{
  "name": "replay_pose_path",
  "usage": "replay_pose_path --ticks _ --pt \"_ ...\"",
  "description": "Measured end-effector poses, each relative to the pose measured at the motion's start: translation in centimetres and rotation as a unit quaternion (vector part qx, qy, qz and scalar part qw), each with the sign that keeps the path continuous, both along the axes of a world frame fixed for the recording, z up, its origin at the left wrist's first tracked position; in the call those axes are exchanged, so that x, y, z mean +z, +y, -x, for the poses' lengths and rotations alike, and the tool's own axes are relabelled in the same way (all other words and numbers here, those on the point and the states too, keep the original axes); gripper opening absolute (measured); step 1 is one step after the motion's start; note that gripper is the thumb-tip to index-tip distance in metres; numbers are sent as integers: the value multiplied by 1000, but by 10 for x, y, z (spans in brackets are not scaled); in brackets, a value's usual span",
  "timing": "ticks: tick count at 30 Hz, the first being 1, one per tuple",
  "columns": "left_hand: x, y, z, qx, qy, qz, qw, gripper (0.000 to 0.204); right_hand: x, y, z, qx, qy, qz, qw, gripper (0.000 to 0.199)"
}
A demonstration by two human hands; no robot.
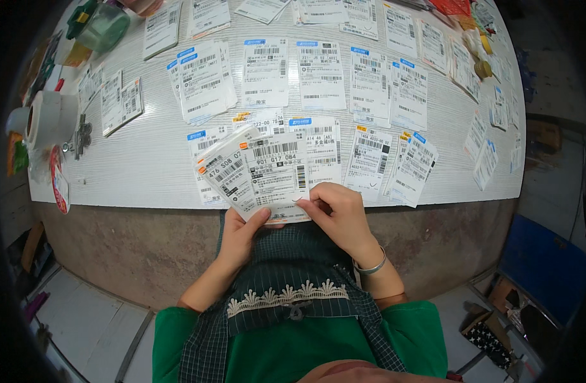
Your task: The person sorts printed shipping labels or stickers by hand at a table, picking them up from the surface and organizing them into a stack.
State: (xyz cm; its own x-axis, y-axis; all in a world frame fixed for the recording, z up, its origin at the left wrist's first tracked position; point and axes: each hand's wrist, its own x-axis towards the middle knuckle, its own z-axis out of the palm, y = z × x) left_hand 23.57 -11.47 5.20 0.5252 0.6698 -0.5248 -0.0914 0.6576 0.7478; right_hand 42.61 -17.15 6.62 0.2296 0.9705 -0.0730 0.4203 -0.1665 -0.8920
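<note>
A fanned stack of white shipping labels (273,175) is in my left hand (247,233), thumb on top and fingers underneath, just over the table's near edge. My right hand (337,214) pinches the lower right corner of the front label between thumb and fingers. Partly hidden behind the held stack, more labels (321,143) lie on the table. To the right of my right hand are a single-looking label pile (368,159) and a slightly fanned pile (413,167). A row of label piles (265,73) with blue-marked tops runs across the middle.
The white table (146,172) has a curved near edge. At left stand a white tape roll (53,120), keys (81,137), a round red-and-white item (59,179) and a green jar (107,29). More label piles (401,30) line the back. A blue panel (545,265) stands at right.
</note>
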Motion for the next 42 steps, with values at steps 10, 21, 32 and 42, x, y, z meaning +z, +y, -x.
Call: replay_pose_path --ticks 10,21,32,42 --pt "-2 20 -16 10 12 -19 1000 32 -8 20 -15 5 0 -9 1000 21" --pt "16 32 -31 20 5 -23 1000 33 -7 42 -150 -273 60 -66 958 25" --pt "23 23 -41 20 -34 -28 999 33 -18 59 -146 -200 -310 163 915 27" --pt "20 13 -53 -32 36 -52 997 37 0 -2 -91 -167 16 23 986 12"
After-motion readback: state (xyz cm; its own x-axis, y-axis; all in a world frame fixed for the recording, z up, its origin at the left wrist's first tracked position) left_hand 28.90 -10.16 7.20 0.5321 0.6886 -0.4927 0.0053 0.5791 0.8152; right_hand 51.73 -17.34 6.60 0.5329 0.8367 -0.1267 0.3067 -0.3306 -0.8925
